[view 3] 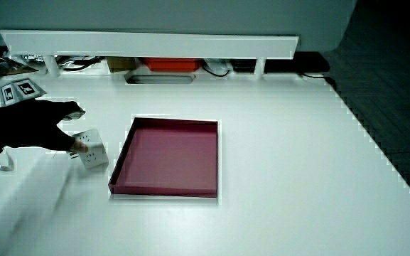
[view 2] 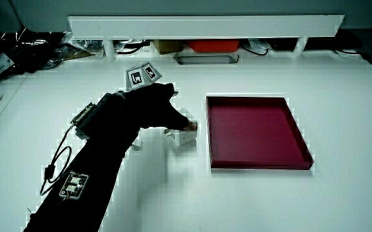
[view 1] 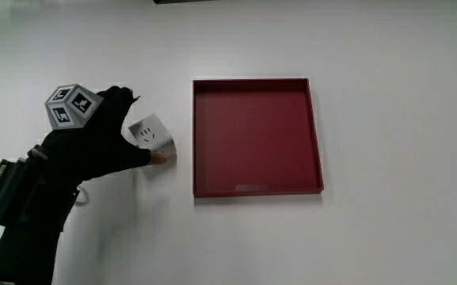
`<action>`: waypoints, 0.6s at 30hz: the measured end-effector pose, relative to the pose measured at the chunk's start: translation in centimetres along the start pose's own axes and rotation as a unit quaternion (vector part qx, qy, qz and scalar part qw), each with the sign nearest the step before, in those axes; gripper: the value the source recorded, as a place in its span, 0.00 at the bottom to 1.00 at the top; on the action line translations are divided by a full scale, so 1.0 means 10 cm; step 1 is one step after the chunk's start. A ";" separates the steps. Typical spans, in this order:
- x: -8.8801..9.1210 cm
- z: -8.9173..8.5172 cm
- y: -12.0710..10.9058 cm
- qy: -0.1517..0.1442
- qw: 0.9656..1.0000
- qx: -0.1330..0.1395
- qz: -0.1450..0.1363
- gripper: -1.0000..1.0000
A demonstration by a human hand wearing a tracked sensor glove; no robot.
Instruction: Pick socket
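Observation:
A small white socket cube [view 1: 152,136] rests on the white table beside the red tray [view 1: 257,190]. It also shows in both side views [view 2: 184,135] [view 3: 91,149]. The gloved hand [view 1: 101,134] is at the socket, fingers curled around it with the thumb pressed to the side nearer the person and fingertips on the side farther from the person. The socket still touches the table. The patterned cube [view 1: 70,105] sits on the back of the hand. The forearm [view 1: 30,206] runs toward the person.
The shallow red tray [view 2: 258,164] [view 3: 163,189] holds nothing I can see. A low white partition [view 2: 205,26] closes the table's edge farthest from the person, with cables and an orange item under it. A wired device [view 2: 75,183] is strapped to the forearm.

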 end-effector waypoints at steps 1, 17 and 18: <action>0.00 -0.02 0.02 0.003 1.000 -0.002 0.000 0.50; -0.14 -0.31 0.25 -0.021 0.999 -0.025 0.025 0.50; -0.14 -0.32 0.26 -0.017 0.999 -0.027 0.020 0.50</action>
